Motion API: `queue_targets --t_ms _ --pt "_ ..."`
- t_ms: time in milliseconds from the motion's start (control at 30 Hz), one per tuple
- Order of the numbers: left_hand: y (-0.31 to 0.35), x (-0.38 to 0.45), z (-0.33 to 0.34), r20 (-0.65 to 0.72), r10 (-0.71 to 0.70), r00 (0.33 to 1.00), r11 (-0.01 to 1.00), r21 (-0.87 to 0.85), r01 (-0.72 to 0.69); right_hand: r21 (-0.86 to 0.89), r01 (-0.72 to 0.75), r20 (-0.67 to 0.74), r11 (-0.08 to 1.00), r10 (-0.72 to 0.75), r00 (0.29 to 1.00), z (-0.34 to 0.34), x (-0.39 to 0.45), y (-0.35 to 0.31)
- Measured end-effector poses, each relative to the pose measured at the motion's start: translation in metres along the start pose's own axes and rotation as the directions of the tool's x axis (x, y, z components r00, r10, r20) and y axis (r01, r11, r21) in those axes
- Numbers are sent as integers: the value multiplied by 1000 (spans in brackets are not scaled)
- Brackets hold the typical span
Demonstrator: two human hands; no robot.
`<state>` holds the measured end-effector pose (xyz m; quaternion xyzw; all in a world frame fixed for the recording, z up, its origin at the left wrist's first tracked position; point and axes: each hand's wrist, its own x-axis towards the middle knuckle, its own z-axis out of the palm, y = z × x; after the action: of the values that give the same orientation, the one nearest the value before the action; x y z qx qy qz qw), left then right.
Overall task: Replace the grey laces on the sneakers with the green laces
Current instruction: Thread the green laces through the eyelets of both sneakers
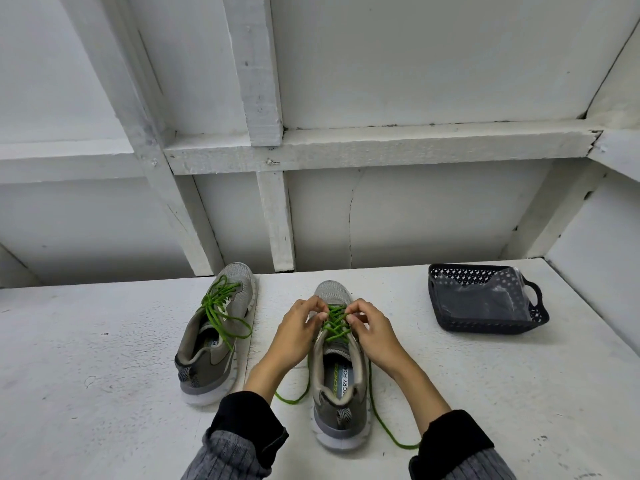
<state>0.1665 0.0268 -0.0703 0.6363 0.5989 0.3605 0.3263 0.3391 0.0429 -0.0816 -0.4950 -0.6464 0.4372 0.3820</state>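
**Green lace tightened on second sneaker**

Both hands work the green lace [334, 323] crossing the near sneaker [337, 368], which lies lengthwise, toe pointing away. The left hand [298, 327] and right hand [372, 329] each pinch a crossing from opposite sides. 2 loose ends trail back toward the wrists. Left of both hands, the other sneaker [216, 336] already carries green.

- On the insole of the near sneaker [337, 372] I read "SKECHERS" and "MORY FOA", its first letters hidden.
- On the far sneaker [214, 341] insole I make out only "FO".
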Motion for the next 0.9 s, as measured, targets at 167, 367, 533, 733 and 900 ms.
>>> queue_targets --t_ms 167,367,533,733,900 --pt "-9 -4 5 -68 15 998 1000 -26 -17 1 -2 2 1000 2 1000 -2 -4 2" --pt "-9 -2 0 -52 -46 998 995 -86 42 -10 -34 -18 999 33 999 -4 -5 3" --pt "-7 -8 7 -120 -29 992 999 35 33 -58 -25 -78 998 21 997 1 -3 1" --pt "-5 -14 13 -190 -74 979 996 -57 65 8 -77 -118 997 77 990 3 -6 3" --pt "2 -14 2 -200 -123 972 971 -226 76 70 -78 -156 994 88 984 -2 -10 -2"
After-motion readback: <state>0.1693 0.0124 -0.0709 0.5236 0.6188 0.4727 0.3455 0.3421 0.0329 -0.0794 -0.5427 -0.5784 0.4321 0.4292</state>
